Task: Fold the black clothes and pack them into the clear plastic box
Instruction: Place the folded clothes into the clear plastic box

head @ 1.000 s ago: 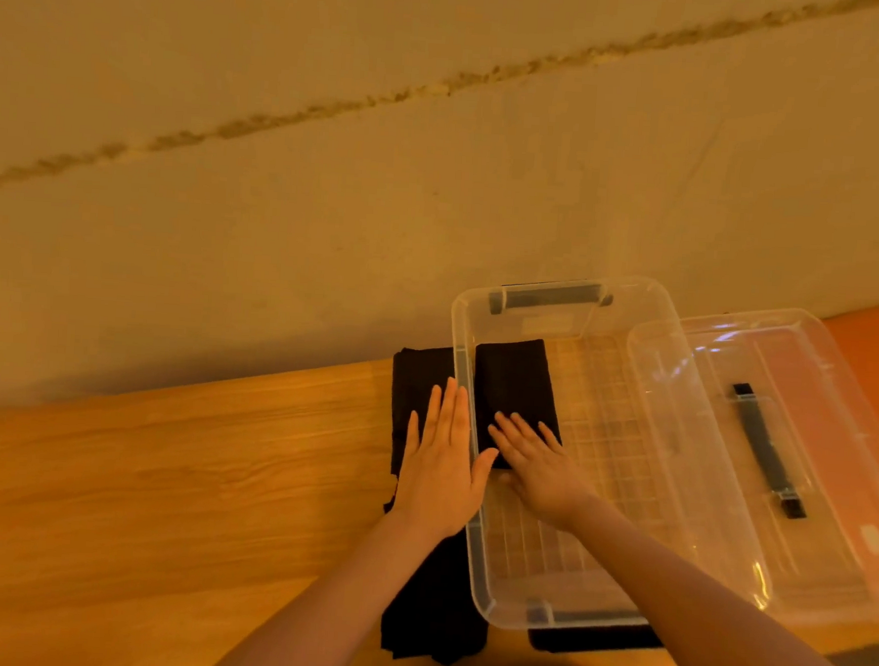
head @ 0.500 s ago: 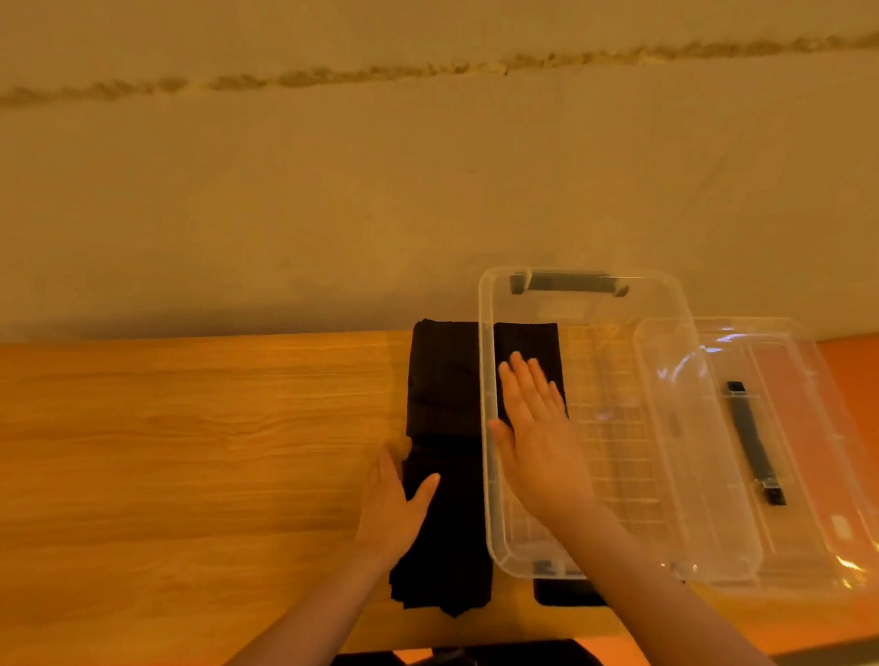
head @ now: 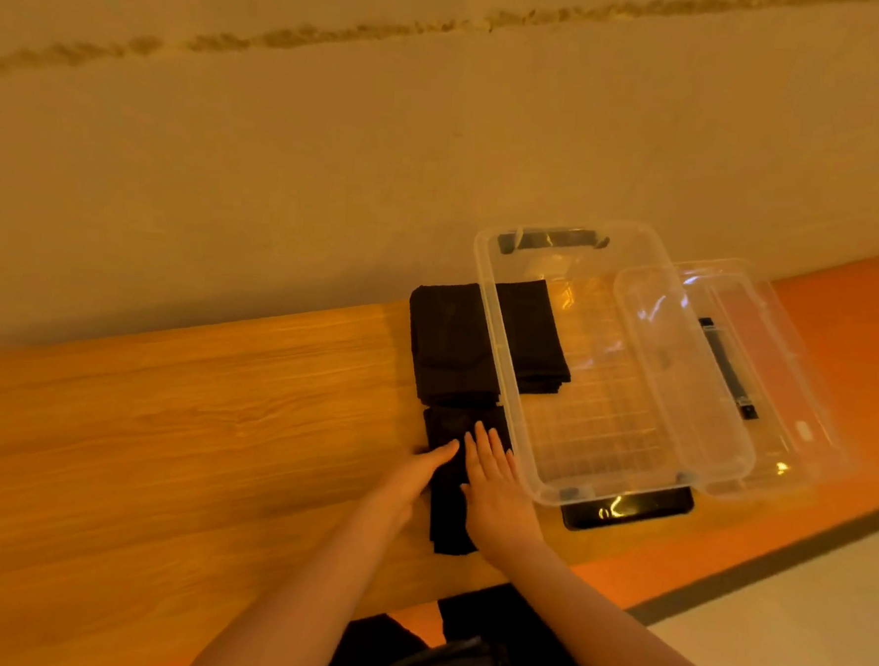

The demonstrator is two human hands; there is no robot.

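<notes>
Head view: one folded black piece [head: 532,333] already lies flat inside the clear box [head: 619,477], at its far left corner. Two more black pieces are left on the desk [head: 175,419] just left of the box: a folded one [head: 447,343] near the wall, and a nearer one [head: 450,508] under both hands. The left hand [head: 416,473] rests at its left edge, thumb on the cloth, its fingers hidden beneath; I cannot tell whether they grip. The right hand [head: 495,485] lies flat on the cloth, fingers straight and close together. So roughly a third looks packed. The lid [head: 765,363] lies off, partly under the box's right side. Count: three black pieces, one box, one lid, two hands.
</notes>
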